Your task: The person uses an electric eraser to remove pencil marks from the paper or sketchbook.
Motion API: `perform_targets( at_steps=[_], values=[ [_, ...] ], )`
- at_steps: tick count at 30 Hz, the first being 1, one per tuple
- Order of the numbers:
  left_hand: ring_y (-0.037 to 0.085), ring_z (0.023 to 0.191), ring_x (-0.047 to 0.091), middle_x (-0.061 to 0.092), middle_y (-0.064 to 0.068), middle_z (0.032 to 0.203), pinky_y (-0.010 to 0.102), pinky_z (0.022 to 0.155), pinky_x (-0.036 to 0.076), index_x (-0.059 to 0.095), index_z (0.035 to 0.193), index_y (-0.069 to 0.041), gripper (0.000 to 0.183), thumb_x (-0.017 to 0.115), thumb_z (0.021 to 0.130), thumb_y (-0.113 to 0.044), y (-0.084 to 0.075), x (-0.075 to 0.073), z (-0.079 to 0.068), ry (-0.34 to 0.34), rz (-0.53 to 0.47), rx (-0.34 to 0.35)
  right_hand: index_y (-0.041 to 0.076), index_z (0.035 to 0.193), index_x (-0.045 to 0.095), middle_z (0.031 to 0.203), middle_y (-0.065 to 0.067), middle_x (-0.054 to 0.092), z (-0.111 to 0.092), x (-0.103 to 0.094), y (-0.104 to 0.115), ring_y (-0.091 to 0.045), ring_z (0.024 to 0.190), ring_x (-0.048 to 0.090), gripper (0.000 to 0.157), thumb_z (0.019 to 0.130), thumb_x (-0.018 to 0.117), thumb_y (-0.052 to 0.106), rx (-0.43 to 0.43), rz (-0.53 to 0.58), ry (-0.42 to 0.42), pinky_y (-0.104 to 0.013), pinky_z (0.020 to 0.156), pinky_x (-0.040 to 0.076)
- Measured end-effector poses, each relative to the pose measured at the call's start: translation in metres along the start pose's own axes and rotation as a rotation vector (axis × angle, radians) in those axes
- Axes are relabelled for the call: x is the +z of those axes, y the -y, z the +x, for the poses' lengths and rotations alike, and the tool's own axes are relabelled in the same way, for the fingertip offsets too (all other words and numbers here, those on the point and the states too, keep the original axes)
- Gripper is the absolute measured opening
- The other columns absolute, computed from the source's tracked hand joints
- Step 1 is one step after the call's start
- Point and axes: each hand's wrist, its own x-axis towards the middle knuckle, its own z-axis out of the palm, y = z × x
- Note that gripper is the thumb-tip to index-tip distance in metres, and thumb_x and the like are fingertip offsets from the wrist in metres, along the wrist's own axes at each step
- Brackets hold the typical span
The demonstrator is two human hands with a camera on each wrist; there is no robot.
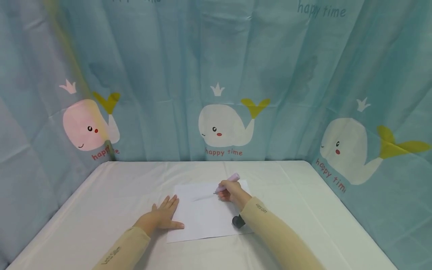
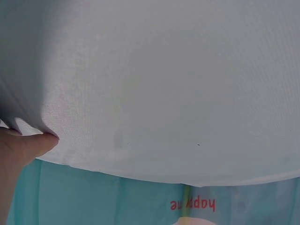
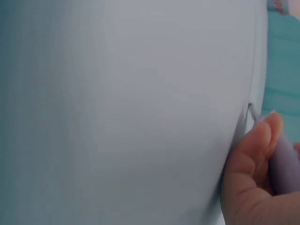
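A white sheet of paper (image 1: 199, 217) lies on the white-covered table. My right hand (image 1: 230, 193) pinches a lilac marker (image 1: 234, 177) between thumb and fingers, its dark tip on or just over the upper part of the sheet. From the tip a faint grey streak runs left; whether it is ink or shadow I cannot tell. In the right wrist view the thumb and fingers press round the lilac marker (image 3: 284, 164). Spread flat at the sheet's left edge, my left hand (image 1: 160, 217) has its thumb on the paper. Only part of that left hand (image 2: 21, 150) shows in the left wrist view.
A small black object (image 1: 238, 222) sits by the right sleeve, over the sheet. The white tablecloth (image 1: 297, 210) spreads around the paper. Behind and at both sides hangs a blue curtain (image 1: 162, 75) printed with whales.
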Motion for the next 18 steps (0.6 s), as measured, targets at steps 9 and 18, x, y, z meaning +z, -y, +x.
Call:
perform_targets(
  at_steps=[9,18],
  values=[
    [0.048,0.143,0.008,0.015,0.028,0.157,0.077,0.101,0.007,0.025,0.148,0.009,0.106,0.071,0.079,-0.057,0.0001,0.0014,-0.0009,-0.013,0.017,-0.005,-0.005,0.091,0.060,0.060,-0.008,0.058,0.0015,0.0010,-0.0005,-0.011,0.046,0.053,0.013,0.085,0.062,0.006,-0.028,-0.014,-0.010,-0.020,0.047,0.047],
    [0.048,0.143,0.008,0.016,0.028,0.156,0.077,0.101,0.007,0.025,0.147,0.010,0.106,0.071,0.079,-0.058,0.0010,0.0009,-0.0013,-0.011,0.014,0.005,-0.003,0.090,0.061,0.060,-0.007,0.058,-0.0032,-0.0008,0.0009,-0.011,0.046,0.053,0.012,0.085,0.063,0.007,-0.021,-0.037,0.013,-0.021,0.047,0.047]
  ],
)
